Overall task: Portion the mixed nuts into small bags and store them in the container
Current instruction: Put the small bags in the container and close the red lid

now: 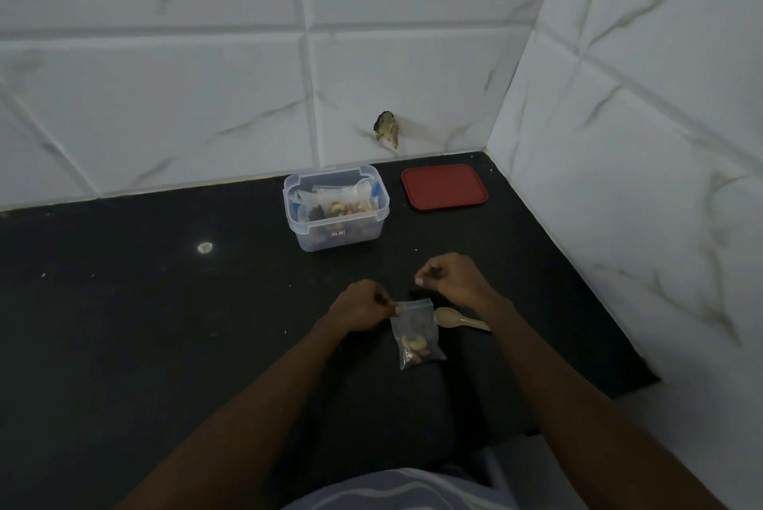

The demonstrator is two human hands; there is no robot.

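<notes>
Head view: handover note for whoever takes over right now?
Hands: left hand pinches the top corner of the small bag; right hand is curled just above it, nothing visible in it.
The bag holds nuts; spoon on the counter beside it. Container open near the wall, filled bags inside; red lid to its right.
Done: bags stored, this one filled.
Left: confirm its seal, put it in the container, fit the lid.

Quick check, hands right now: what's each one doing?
Left hand: pinches the small bag at its top corner.
Right hand: curled shut, nothing visibly held.
</notes>
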